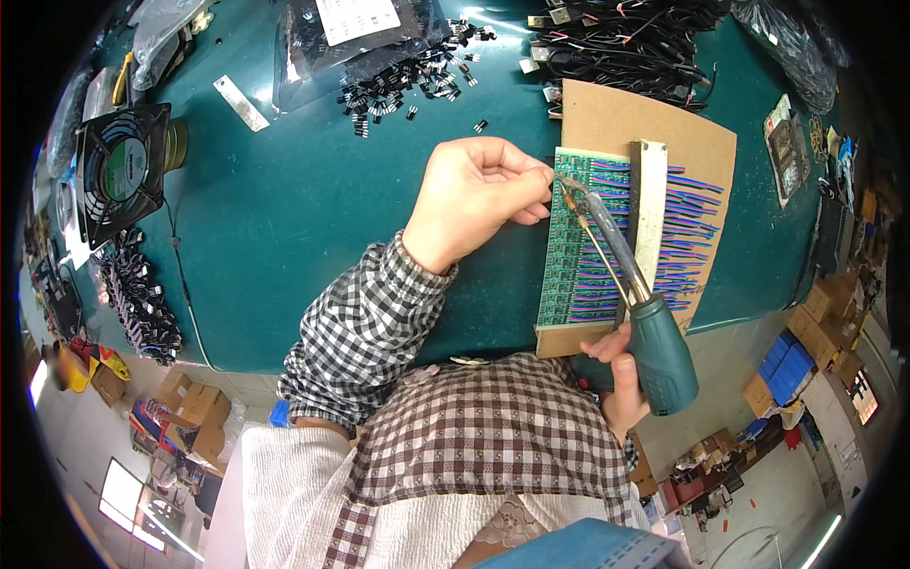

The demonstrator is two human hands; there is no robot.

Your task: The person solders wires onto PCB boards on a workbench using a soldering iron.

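My right hand [621, 370] grips a soldering iron [654, 346] by its dark green handle, its metal tip resting on the top left corner of a green circuit board panel [569, 256]. The panel lies on a brown cardboard sheet [616, 119], with many blue and pink wires [692, 228] fanned out to its right under a pale flat bar [650, 204]. My left hand [479, 194] is curled in a loose fist at the panel's left edge, fingertips pinched close to the iron's tip. Whether it pinches thin solder wire I cannot tell.
A pile of small black components [408, 85] lies at the back beside dark plastic bags [313, 43]. A bundle of black cables [626, 43] sits at the back right. A black cooling fan [121, 171] stands at the left. The green table [284, 218] carries all this.
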